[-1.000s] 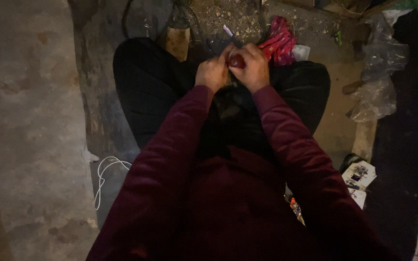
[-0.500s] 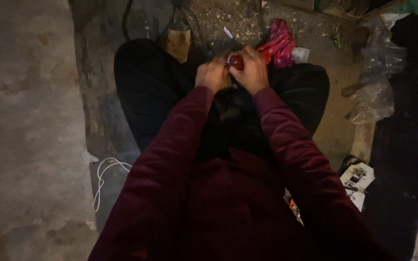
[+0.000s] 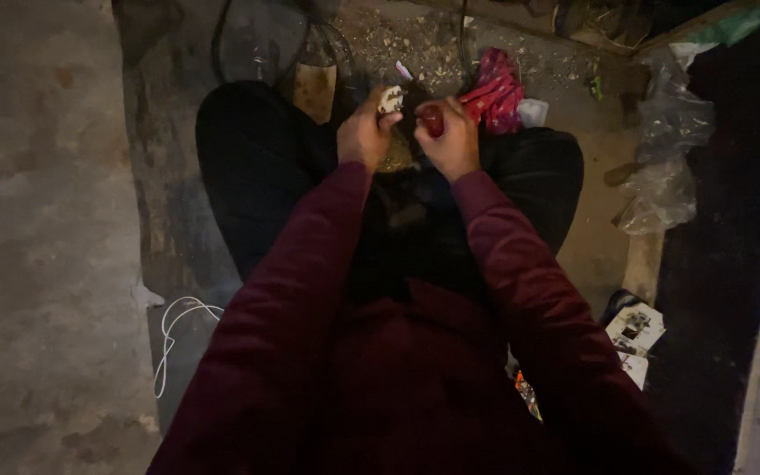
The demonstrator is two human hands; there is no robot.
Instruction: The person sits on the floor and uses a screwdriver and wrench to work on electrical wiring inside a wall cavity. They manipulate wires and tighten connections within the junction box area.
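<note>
— Below your hands, what's the biggest thing?

— Your own lap: dark trousers (image 3: 257, 167), knees spread, with your maroon sleeves (image 3: 310, 264) running up to the hands. Under it all lies the concrete floor (image 3: 37, 220), gritty with rubble just beyond your hands.

— And off to the sides?

— Well to the right of your right hand sits a crumpled clear plastic bag (image 3: 666, 167). Just beyond that hand, almost touching it, lies a red patterned cloth (image 3: 496, 88). Down to the left of your left arm, a white cord (image 3: 178, 334) loops on the floor.

— What are you holding?

— Your left hand (image 3: 364, 134) is curled closed around a small pale object (image 3: 390, 98), pinched at the fingertips. Your right hand (image 3: 450, 136) is closed around a small red object (image 3: 433, 119); what kind of thing it is, I cannot tell. The two hands sit close together, a narrow gap between them, above your lap.
</note>
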